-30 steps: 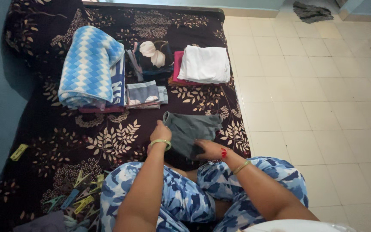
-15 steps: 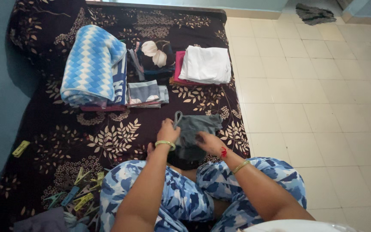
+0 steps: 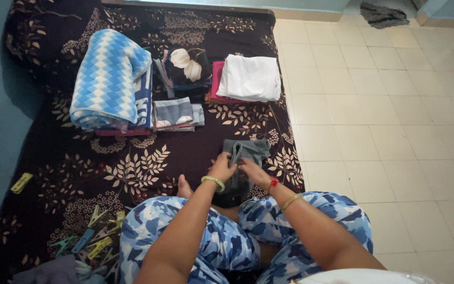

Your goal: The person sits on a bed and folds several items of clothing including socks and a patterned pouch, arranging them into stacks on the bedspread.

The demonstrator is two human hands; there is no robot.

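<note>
the grey garment (image 3: 243, 158) lies folded into a narrow upright strip on the dark floral bedsheet (image 3: 80, 173), just beyond the person's crossed legs in blue camouflage trousers (image 3: 227, 236). its cloth is plain, dull grey, with a doubled edge running down its left side and a darker lower end tucked toward the knees. the left hand (image 3: 222, 168), with a green bangle at the wrist, pinches that left edge between thumb and fingers. the right hand (image 3: 252, 171), with a red thread at the wrist, lies flat on the cloth, fingers pressing down, not clenched.

at 12 o'clock from the garment sits a folded white cloth (image 3: 250, 78) on a pink one. at 11 o'clock are a small striped folded pile (image 3: 177, 113) and a blue zigzag blanket (image 3: 109, 79). at 8 o'clock lie coloured clothes pegs (image 3: 93, 239).
</note>
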